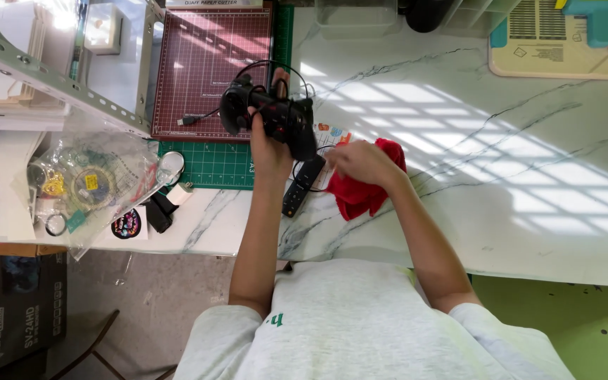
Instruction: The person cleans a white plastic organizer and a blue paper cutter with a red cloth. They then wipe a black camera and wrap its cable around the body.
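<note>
White marble-patterned tabletop point(501, 176) streaked with window light, green cutting mat point(209, 163) and dark red gridded mat point(209, 70) at the far left edge. Left hand point(270, 144) clamped around a black wired game controller point(276, 116), raised just above the mats. Right hand point(360, 162) closed on a crumpled red cloth point(364, 193), just beside a black remote control point(302, 184) lying flat.

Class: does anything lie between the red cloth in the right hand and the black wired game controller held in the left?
Nothing visible does: the red cloth in the right hand sits just beside the black wired game controller, gripped by the left hand.
</note>
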